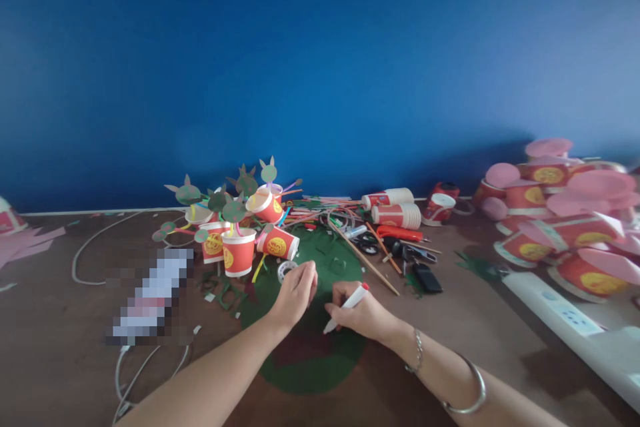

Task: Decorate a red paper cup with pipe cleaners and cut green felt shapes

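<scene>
My right hand (pixel 357 312) is closed around a white marker (pixel 350 302) with a red end, its other end pointing down at a round dark green sheet (pixel 320 373). To its left, my left hand (pixel 299 287) hovers over the same sheet with its fingers curled together; whatever they may hold is hidden. A white tape roll (pixel 286 271) lies just behind my left hand. Dark reddish patches show on the green sheet below both hands.
Red paper cups (pixel 239 257) with green animal shapes stand back left. Stacked cups (pixel 397 216), sticks (pixel 367 260) and orange scissors (pixel 399 233) lie behind. Right are cups with pink discs (pixel 595 273) and a power strip (pixel 555 310); a blurred phone (pixel 153 297) is left.
</scene>
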`<state>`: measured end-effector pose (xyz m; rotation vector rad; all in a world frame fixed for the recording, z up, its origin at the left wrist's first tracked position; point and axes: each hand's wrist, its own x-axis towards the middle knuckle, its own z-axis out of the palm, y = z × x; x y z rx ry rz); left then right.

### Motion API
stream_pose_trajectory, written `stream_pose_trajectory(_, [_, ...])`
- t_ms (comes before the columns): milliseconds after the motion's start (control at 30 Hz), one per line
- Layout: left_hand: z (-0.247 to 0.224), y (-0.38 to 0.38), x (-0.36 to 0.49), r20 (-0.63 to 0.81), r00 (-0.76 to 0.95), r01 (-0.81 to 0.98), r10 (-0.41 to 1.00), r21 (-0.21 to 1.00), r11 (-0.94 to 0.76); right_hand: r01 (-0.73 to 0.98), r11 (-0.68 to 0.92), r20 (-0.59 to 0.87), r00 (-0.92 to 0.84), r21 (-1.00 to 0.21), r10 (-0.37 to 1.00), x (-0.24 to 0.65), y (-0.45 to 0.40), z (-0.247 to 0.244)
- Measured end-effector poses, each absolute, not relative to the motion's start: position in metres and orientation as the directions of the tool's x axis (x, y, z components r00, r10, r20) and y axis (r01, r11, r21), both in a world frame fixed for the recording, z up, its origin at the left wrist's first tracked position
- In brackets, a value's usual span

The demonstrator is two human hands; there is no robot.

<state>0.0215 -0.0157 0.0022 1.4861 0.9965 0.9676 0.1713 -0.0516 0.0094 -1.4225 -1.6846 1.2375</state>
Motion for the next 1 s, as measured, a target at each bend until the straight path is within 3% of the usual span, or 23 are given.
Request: stream_pose_trajectory(1000, [0.0075,-0.0180,0.0214,0.035,0.331,0.093,0.943,0.993,-0.070,0.466,0.062,-0.023,-0.174,-0.883,0.984,0.1710,-0.0501,0.0044])
